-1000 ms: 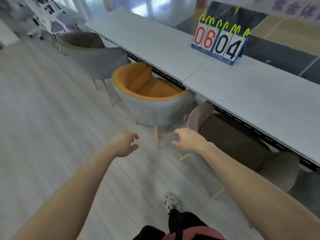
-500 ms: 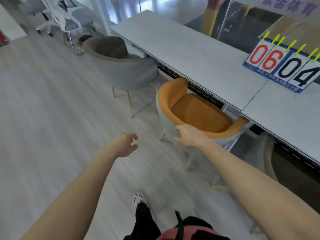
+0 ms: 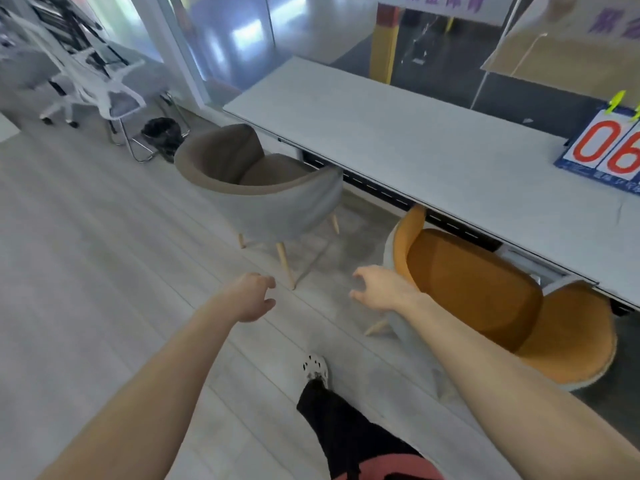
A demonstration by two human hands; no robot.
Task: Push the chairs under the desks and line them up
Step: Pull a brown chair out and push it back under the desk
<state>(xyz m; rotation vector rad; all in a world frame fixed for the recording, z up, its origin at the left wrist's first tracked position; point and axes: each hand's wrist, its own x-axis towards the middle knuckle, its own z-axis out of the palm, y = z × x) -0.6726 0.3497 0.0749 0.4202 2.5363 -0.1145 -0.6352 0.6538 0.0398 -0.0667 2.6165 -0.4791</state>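
A grey tub chair with a brown seat (image 3: 263, 195) stands out from the long white desk (image 3: 408, 147), turned at an angle. To its right an orange-lined chair (image 3: 485, 292) sits partly under the desk edge. My left hand (image 3: 251, 297) hovers over the floor in front of the grey chair, fingers loosely curled and holding nothing. My right hand (image 3: 375, 289) is held out beside the orange chair's left rim, fingers apart, touching nothing.
A flip scoreboard (image 3: 609, 150) stands on the desk at the right. White office chairs (image 3: 104, 88) and a black bin (image 3: 161, 131) stand at the back left. Glass walls run behind the desk. My foot in a white shoe (image 3: 315, 367) is on the pale wood floor.
The view has moved left along the desk: the grey chair is now ahead and the orange chair has slid to the right. My right hand has come off the orange chair's rim.
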